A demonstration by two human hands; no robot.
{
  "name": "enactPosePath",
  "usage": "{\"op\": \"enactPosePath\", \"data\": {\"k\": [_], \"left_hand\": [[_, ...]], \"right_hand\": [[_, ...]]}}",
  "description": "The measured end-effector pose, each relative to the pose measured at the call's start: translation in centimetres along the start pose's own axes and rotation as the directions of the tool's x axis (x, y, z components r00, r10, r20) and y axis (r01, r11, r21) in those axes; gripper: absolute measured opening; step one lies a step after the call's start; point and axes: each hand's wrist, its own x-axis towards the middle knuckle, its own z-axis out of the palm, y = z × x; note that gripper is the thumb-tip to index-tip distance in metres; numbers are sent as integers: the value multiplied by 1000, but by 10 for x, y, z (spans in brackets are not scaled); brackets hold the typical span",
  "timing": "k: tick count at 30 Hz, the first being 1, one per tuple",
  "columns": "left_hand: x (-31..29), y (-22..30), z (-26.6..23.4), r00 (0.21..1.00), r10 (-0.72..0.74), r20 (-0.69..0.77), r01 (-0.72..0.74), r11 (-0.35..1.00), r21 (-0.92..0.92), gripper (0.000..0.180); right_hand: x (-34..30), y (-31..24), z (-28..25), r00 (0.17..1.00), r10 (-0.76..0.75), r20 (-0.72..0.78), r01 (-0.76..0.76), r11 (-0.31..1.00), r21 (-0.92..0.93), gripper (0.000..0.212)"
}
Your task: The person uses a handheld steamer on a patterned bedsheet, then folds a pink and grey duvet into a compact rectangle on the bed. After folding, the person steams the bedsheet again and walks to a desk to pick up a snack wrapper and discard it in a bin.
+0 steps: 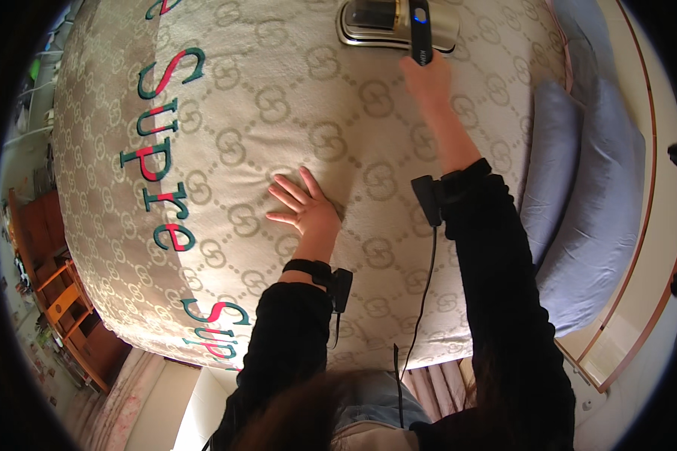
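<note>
A beige patterned blanket [286, 143] covers the bed, with coloured lettering along its left part. At the far edge of the view, a gold and black handheld mattress vacuum [368, 34] rests on the blanket. My right hand [431, 79] is closed around its dark handle, on which a small blue light glows. Nearer and to the left, my left hand [306, 212] lies flat on the blanket with its fingers spread and holds nothing. Shallow creases run in the cloth around its fingertips.
Blue-grey pillows [590, 188] lie along the bed's right side. A black cable [426, 293] hangs from the band on my right wrist. Beyond the bed's left side stands a wooden chair [64, 301].
</note>
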Motion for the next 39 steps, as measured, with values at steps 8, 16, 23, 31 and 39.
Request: {"op": "enactPosePath", "data": {"k": [8,16,23,31,39], "left_hand": [[3,8,1,996,-75,38,74,997,36,116],[1,12,-4,993,-79,86,78,997,5,113],[0,8,1,998,-62,18,63,998,-24,114],[3,9,6,996,-88,3,88,996,-30,117],[0,15,3,991,-133,-5,133,991,-18,114]], "right_hand": [[-91,-29,52,876,-30,481,100,988,-120,36],[-49,11,-35,988,143,65,-133,982,-136,31],[-70,96,-155,924,321,-208,-341,938,-68,23],[-365,119,-181,869,477,-132,-494,854,-165,25],[-147,69,-106,986,165,-3,-165,982,-90,24]]}}
